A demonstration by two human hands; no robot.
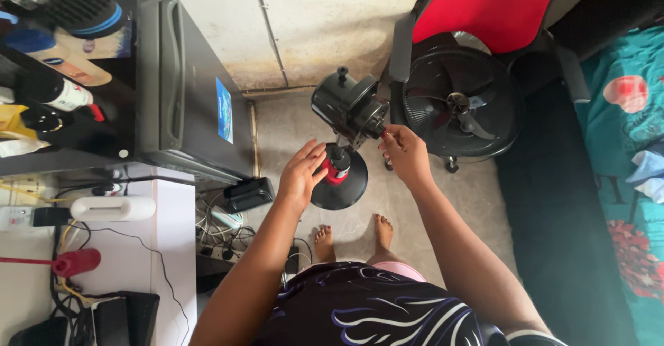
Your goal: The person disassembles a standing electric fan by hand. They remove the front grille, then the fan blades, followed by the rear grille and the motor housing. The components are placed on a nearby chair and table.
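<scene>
Blue rectangular sticker (224, 109) on cabinet (187, 76)

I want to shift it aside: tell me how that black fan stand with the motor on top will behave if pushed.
The fan stand probably tips easily: the bulky motor head sits high over a small round base. It looks rigid, not floppy. The left hand by the red collar and the right hand at the motor shaft suggest it needs steadying.

Black fan motor housing (348, 103) on upright stand, red collar (337, 173), round black base (340, 188) on floor.
</scene>
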